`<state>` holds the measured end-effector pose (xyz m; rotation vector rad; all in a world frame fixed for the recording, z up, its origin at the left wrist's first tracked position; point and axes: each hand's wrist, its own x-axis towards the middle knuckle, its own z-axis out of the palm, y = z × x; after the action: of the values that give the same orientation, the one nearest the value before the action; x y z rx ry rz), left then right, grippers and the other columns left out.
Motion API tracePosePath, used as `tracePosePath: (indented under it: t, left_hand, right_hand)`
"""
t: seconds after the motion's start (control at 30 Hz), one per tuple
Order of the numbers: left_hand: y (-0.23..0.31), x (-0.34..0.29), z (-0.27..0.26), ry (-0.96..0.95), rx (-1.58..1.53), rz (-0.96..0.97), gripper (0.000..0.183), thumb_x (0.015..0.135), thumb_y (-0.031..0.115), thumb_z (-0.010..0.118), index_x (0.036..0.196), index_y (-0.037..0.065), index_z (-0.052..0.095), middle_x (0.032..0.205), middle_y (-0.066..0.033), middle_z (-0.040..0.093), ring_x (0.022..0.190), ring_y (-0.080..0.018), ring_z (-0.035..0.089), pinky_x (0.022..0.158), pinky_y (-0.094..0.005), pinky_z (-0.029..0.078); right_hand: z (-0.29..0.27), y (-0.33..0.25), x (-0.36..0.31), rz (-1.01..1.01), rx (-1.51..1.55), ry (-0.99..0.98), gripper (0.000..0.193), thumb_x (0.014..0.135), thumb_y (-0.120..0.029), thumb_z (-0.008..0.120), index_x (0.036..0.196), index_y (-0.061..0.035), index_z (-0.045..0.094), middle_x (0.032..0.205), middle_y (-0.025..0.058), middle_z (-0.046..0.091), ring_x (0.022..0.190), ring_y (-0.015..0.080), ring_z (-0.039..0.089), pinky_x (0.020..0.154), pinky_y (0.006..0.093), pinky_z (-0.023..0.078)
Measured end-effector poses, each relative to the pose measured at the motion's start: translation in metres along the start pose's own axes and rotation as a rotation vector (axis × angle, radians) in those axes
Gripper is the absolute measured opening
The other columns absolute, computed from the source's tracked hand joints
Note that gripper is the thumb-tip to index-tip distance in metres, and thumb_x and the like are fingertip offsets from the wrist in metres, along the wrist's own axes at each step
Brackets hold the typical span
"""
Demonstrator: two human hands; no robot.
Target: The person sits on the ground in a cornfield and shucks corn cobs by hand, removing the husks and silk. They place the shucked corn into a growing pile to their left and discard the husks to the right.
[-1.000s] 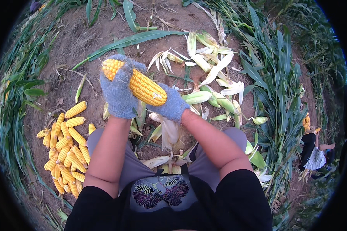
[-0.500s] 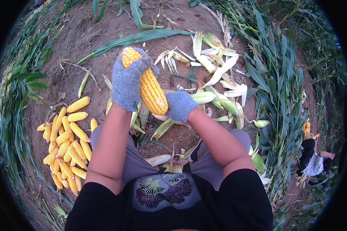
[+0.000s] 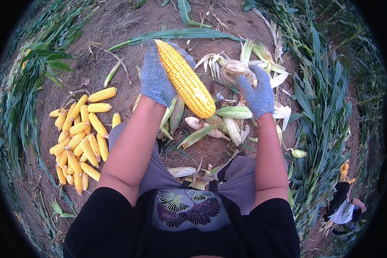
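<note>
A husked yellow corn cob [image 3: 187, 81] lies tilted in my left hand [image 3: 157, 79], which wears a grey knitted glove. Its fingers wrap round the cob from the left and behind, and the bare lower end points right and toward me. My right hand [image 3: 260, 92], in a matching glove, is away from the cob at the right. Thumb and fingers stand apart there, next to pale husks and corn silk [image 3: 234, 71] at their tips. Under the cob, pale and green husks [image 3: 234, 112] lie on the soil between my knees.
A pile of husked corn cobs [image 3: 79, 142] lies on the soil at the left. Cut green stalks [image 3: 318, 116] form a long row along the right, and more stalks [image 3: 26, 94] line the left. At the far right a person [image 3: 344, 210] is partly visible.
My right hand has left the cob and moved right toward the husks, its fingers opening. My left hand still holds the cob, and the loose strands at the cob's upper end no longer show.
</note>
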<state>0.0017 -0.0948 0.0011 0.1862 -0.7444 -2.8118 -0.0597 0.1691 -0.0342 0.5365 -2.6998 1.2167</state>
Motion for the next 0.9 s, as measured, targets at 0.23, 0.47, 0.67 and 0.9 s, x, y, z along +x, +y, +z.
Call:
tracePosePath:
  t: [0.23,0.47,0.67,0.9]
  left_hand:
    - [-0.023,0.005,0.017,0.201,0.102,-0.039,0.046,0.104,0.044,0.038,0.112,0.004,0.059,0.097,-0.0165,0.066,0.085,-0.0319,0.066,0.078,-0.0468,0.057]
    - [-0.028,0.012,0.02,0.191,0.159,-0.018,0.028,0.104,0.02,0.043,0.118,0.001,0.059,0.108,-0.0149,0.065,0.098,-0.0245,0.064,0.09,-0.0379,0.054]
    - [-0.021,0.015,0.015,0.125,0.063,0.014,0.049,0.103,0.045,0.045,0.128,0.003,0.055,0.118,-0.0148,0.066,0.103,-0.0271,0.065,0.089,-0.0383,0.055]
    - [-0.031,0.007,0.017,0.06,0.176,-0.037,0.053,0.102,0.05,0.046,0.12,0.001,0.056,0.109,-0.0185,0.064,0.097,-0.031,0.065,0.088,-0.0445,0.057]
  right_hand:
    - [0.052,-0.049,-0.054,0.117,0.84,-0.49,0.066,0.092,-0.031,0.069,0.142,0.0015,0.041,0.134,0.0137,0.053,0.121,0.0194,0.053,0.104,0.0332,0.043]
    - [0.027,-0.048,-0.055,0.643,1.723,-0.548,0.061,0.094,-0.051,0.059,0.134,-0.0064,0.05,0.111,0.015,0.063,0.09,0.0241,0.064,0.07,0.0355,0.056]
    - [0.022,-0.048,-0.058,0.741,1.753,-0.532,0.057,0.095,-0.046,0.058,0.134,-0.0049,0.053,0.116,0.0129,0.065,0.1,0.0263,0.065,0.077,0.0431,0.058]
    - [0.03,-0.04,-0.058,0.633,1.555,-0.665,0.053,0.097,-0.046,0.055,0.132,-0.0062,0.054,0.109,0.0115,0.068,0.093,0.0231,0.068,0.08,0.0371,0.058]
